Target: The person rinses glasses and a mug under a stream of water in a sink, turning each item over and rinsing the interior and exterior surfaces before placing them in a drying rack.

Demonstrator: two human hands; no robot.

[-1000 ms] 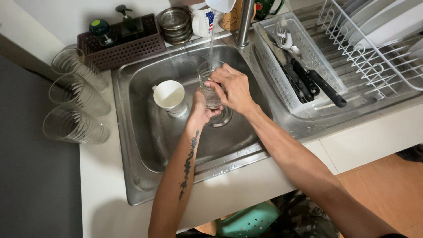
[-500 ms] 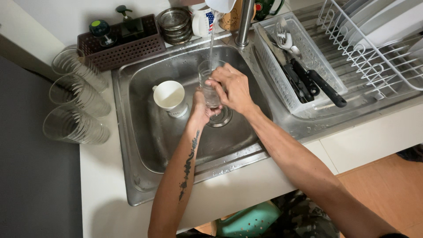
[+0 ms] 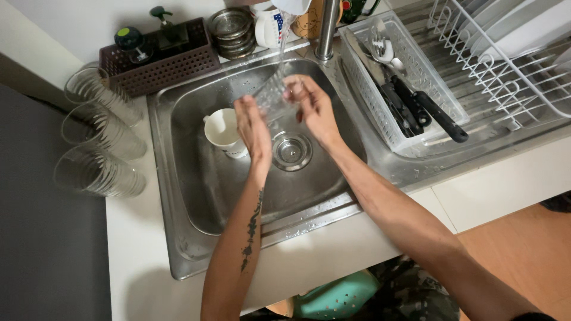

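Glass (image 3: 270, 95) sits tilted between my hands over the sink (image 3: 196, 196), under the tap's stream; right hand (image 3: 314, 110) grips it, left hand (image 3: 253, 131) flat open against it, white mug (image 3: 223, 128) beside

The scene is evenly and brightly lit from above, with soft, short shadows. The brushed stainless steel sink basin (image 3: 202, 196) shows pale glare along its front rim and on the far wall. Motion blur smears the clear drinking glass (image 3: 270, 95), the left hand (image 3: 253, 128) and the right hand (image 3: 312, 107). Toward the picture's left edge, the three ribbed clear tumblers lying on their sides (image 3: 98, 142) look soft and stretched by wide-angle distortion.
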